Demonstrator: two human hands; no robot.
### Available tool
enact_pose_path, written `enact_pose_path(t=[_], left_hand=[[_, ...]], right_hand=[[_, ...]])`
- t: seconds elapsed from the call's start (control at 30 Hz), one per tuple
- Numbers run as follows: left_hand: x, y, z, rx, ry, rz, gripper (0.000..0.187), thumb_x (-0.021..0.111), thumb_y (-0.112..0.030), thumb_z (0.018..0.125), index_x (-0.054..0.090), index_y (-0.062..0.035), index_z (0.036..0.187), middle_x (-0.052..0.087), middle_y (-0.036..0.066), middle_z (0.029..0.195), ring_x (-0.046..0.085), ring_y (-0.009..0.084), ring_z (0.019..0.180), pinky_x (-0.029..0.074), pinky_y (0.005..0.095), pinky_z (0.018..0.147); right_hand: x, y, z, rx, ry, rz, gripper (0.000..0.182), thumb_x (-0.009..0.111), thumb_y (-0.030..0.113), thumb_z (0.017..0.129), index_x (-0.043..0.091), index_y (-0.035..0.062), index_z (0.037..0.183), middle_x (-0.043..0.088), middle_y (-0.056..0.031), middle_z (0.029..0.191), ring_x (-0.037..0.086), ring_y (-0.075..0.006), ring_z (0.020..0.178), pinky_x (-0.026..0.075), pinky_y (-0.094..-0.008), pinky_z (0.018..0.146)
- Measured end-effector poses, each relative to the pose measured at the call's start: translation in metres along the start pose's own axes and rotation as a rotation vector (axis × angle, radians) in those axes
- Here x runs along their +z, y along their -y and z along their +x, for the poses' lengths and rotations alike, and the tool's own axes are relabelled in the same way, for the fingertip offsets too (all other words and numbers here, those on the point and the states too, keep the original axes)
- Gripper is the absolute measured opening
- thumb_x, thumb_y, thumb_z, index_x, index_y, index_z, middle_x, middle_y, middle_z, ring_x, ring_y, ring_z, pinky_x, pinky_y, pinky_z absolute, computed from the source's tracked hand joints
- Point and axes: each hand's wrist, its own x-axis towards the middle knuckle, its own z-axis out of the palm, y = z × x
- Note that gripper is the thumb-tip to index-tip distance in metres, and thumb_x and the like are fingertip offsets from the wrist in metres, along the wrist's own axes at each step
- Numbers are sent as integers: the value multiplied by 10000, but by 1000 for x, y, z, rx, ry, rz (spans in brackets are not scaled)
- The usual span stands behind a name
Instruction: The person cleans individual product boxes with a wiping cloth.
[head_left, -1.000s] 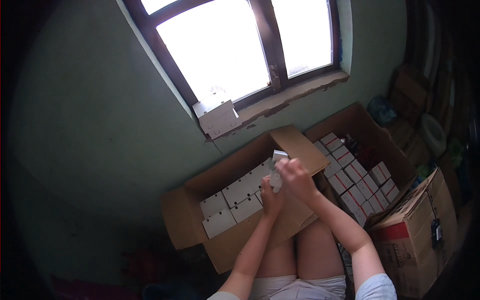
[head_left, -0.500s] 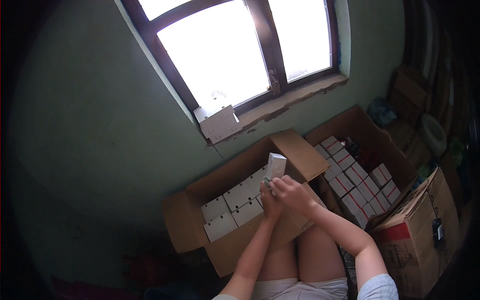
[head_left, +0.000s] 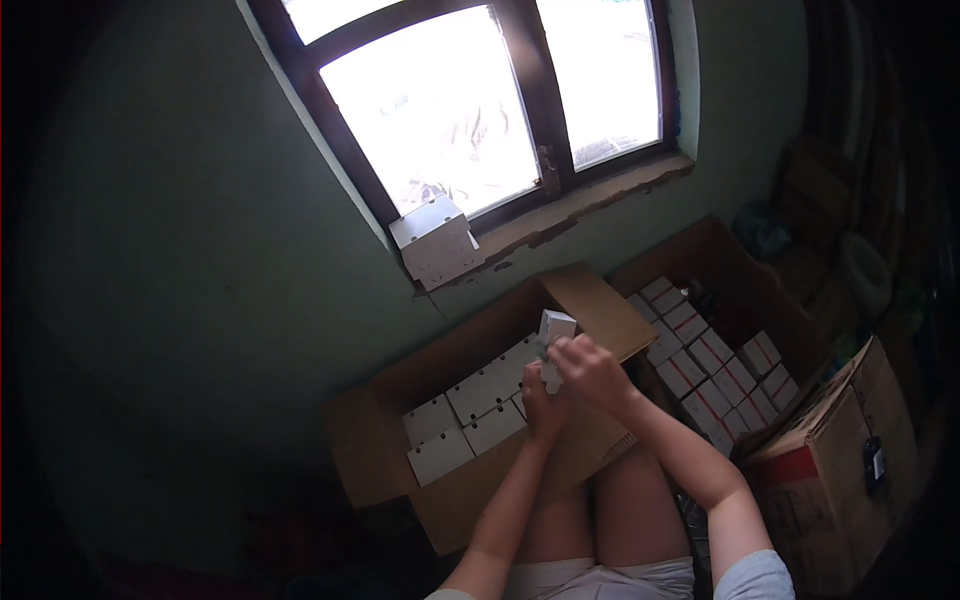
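A small white box [head_left: 557, 326] stands upright above the near side of the open carton. My left hand [head_left: 541, 402] is closed around its lower part. My right hand [head_left: 590, 372] is at the box's front, fingers pinched at a small grey-green piece [head_left: 543, 350], too blurred to name. Below and to the left, white boxes [head_left: 440, 455] lie in rows inside the open brown carton [head_left: 375, 440]. Part of the held box is hidden behind my fingers.
A second carton [head_left: 735, 250] on the right holds white boxes with red stripes [head_left: 712, 347]. A closed brown carton [head_left: 840, 480] stands nearer on that side. Another white box [head_left: 437, 245] rests on the window sill [head_left: 580, 205], beside the green wall [head_left: 200, 250].
My right hand has lifted slightly up and right, away from my left hand, with the grey-green piece at its fingertips. The white box has shifted slightly right. The room looks darker.
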Motion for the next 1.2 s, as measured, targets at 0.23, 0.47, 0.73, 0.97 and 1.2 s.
enact_pose_path(t=[0.23, 0.47, 0.73, 0.97, 1.2], left_hand=[[10, 6, -2, 55, -54, -58, 349, 765, -120, 837, 488, -5, 1015, 580, 160, 1055, 641, 288, 907, 514, 390, 769], [-8, -7, -4, 185, -35, -95, 370, 722, -128, 865, 510, -18, 1148, 594, 136, 1055, 638, 243, 922, 506, 348, 741], [5, 4, -3, -119, 191, -263, 285, 498, -125, 1002, 555, -8, 1256, 624, 181, 1142, 626, 306, 1058, 484, 383, 875], [-2, -9, 95, -232, 68, -774, 222, 444, -120, 965, 578, -5, 830, 510, -1, 713, 464, 78, 651, 375, 248, 584], [3, 38, 91, -405, -356, -793, 540, 442, -331, 1023, 293, -146, 537, 309, -63, 517, 279, 58, 486, 211, 267, 481]], right_hand=[[-19, -27, 36, 373, -122, 331, 316, 668, 116, 814, 636, -17, 1098, 600, -136, 1050, 607, -326, 939, 520, -401, 854], [-27, -38, 36, 588, 89, 778, 356, 649, 225, 842, 661, -83, 1020, 638, -197, 1012, 641, -342, 932, 507, -399, 844], [-13, -40, 14, 617, 54, 727, 348, 647, 211, 846, 662, -81, 1034, 637, -180, 1042, 646, -322, 975, 508, -384, 858], [-12, -23, 46, 511, -19, 558, 230, 682, 174, 840, 685, -6, 983, 608, -137, 960, 639, -318, 896, 511, -392, 787], [41, -12, 43, 686, -81, 339, 217, 695, 63, 820, 673, 37, 1035, 601, -132, 973, 639, -318, 891, 517, -412, 774]])
